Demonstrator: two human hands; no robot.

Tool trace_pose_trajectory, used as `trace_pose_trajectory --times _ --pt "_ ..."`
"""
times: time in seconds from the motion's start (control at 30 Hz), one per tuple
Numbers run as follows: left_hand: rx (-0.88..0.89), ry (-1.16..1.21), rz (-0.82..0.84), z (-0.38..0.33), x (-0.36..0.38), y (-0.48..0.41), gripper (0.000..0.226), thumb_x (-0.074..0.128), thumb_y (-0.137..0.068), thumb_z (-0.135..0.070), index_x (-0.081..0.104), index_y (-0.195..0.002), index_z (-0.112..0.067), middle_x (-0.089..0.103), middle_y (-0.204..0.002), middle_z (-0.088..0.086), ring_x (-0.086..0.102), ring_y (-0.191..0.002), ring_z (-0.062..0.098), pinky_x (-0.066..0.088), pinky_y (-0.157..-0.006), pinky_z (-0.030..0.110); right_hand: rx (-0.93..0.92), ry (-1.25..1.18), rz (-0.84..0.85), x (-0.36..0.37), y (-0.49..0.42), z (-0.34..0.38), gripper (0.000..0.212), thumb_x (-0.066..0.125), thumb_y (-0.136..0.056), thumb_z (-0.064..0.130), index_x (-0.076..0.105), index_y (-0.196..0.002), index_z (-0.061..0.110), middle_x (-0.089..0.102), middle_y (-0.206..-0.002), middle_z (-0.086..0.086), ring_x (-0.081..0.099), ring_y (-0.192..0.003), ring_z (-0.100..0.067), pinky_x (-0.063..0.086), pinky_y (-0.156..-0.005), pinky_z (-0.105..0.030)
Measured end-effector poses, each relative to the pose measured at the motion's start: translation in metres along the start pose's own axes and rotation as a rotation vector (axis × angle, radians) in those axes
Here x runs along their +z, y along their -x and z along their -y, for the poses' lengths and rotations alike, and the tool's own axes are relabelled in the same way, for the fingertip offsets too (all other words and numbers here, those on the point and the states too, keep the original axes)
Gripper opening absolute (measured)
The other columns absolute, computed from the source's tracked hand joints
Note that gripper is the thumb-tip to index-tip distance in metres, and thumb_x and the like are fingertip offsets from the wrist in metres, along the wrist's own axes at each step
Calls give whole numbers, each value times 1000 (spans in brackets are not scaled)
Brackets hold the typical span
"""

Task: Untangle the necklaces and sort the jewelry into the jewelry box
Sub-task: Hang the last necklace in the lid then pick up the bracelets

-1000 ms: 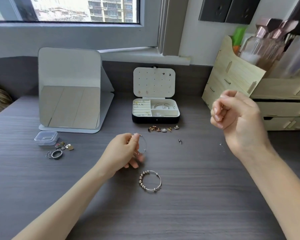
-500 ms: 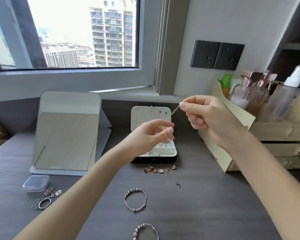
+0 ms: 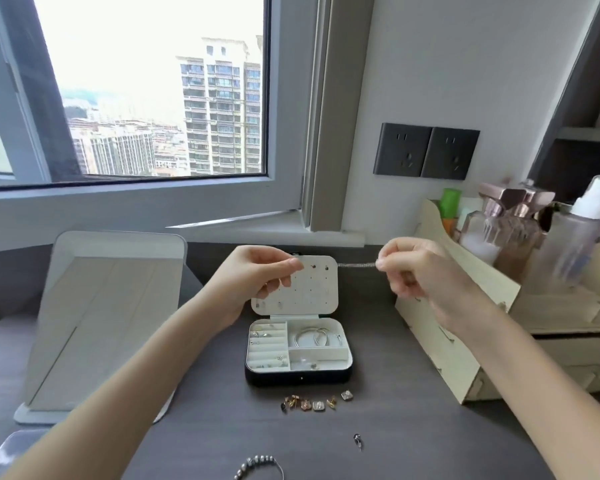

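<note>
A thin silver chain (image 3: pixel 355 264) is stretched level in the air between my two hands, above the open jewelry box (image 3: pixel 298 375). My left hand (image 3: pixel 253 282) pinches its left end in front of the box lid (image 3: pixel 295 285). My right hand (image 3: pixel 426 275) pinches the right end. The box holds silver bangles (image 3: pixel 314 336) and small pieces in its compartments. A row of small earrings (image 3: pixel 317 403) lies on the desk in front of the box. A single small piece (image 3: pixel 357 439) lies nearer me. A beaded bracelet (image 3: pixel 258 464) shows at the bottom edge.
A folding mirror (image 3: pixel 104 323) stands at the left, with a clear plastic case (image 3: pixel 11 448) at its foot. A wooden organizer (image 3: pixel 471 327) with bottles (image 3: pixel 520 230) fills the right side. A window and wall sockets (image 3: pixel 426 150) are behind the desk.
The camera has tilted up. My left hand let go of a bracelet on the desk, rose and took one end of the chain. Both hands then drew apart, pulling it straight.
</note>
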State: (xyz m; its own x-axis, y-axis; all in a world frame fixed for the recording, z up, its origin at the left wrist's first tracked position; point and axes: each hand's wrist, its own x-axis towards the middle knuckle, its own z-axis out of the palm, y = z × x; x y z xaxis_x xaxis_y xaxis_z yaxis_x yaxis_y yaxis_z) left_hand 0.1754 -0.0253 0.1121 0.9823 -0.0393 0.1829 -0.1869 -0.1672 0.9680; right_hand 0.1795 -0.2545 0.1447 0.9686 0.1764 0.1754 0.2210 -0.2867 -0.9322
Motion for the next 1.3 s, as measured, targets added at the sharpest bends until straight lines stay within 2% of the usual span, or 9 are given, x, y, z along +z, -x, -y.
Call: trace_pose_trajectory --times 0.1,0.23,0.33,0.43,0.67,0.9,1.03,1.17,1.3 --pt "38 -109 42 -17 1 -9 11 70 -79 -14 70 -73 -4 49 -51 -3 37 -50 11 28 -45 18 64 221 201 7 -1 -10 15 54 -82 -2 58 -70 7 60 -56 -9 56 -52 -21 41 -51 -28" --pt "96 -298 159 -51 12 -20 11 63 -79 -9 62 -70 -2 48 -50 -4 39 -47 9 30 -48 20 36 313 319 24 -7 -15 6 62 -84 11 64 -89 10 72 -75 -4 68 -71 -14 47 -66 -15" --pt "101 -444 229 -68 19 -27 19 62 -81 -13 61 -77 6 50 -56 0 41 -51 11 33 -51 21 -60 184 279 33 -13 -11 10 63 -87 17 67 -97 18 74 -89 -1 68 -89 -11 47 -89 -23" --pt "121 -609 262 -75 20 -32 20 61 -82 -18 65 -78 1 55 -63 2 44 -57 12 38 -57 25 -102 -99 235 37 -16 -1 17 62 -88 16 70 -101 7 73 -96 -10 68 -96 -21 45 -100 -39" --pt "160 -834 324 -86 6 -35 15 59 -85 -22 67 -78 -11 59 -63 -7 50 -53 3 45 -58 19 -129 -98 196 41 -22 10 18 64 -86 12 70 -97 0 72 -85 -17 69 -82 -23 52 -92 -43" --pt "199 -1031 377 -79 -1 -33 13 59 -83 -17 61 -70 -20 50 -56 -13 44 -46 -4 33 -45 6 -72 -22 161 31 -25 12 11 70 -81 7 71 -84 -3 72 -78 -16 70 -75 -21 56 -83 -43" --pt "224 -921 358 -69 0 -32 10 64 -84 -25 67 -75 -22 50 -55 -16 43 -49 -2 31 -46 8 -40 42 142 29 -23 12 12 71 -80 11 72 -87 0 73 -80 -15 71 -79 -22 57 -81 -41" --pt "235 -745 359 -61 1 -32 9 69 -81 -36 73 -83 -27 44 -57 -8 35 -53 7 29 -53 22 -68 163 70 30 -22 10 9 72 -81 15 75 -83 7 73 -77 -12 71 -80 -22 57 -80 -40" --pt "277 -714 301 -54 4 -29 7 68 -83 -31 72 -79 -25 42 -46 -15 36 -47 4 28 -47 12 -155 349 -4 32 -19 10 8 72 -80 22 77 -79 17 73 -74 0 67 -76 -9 56 -75 -25"
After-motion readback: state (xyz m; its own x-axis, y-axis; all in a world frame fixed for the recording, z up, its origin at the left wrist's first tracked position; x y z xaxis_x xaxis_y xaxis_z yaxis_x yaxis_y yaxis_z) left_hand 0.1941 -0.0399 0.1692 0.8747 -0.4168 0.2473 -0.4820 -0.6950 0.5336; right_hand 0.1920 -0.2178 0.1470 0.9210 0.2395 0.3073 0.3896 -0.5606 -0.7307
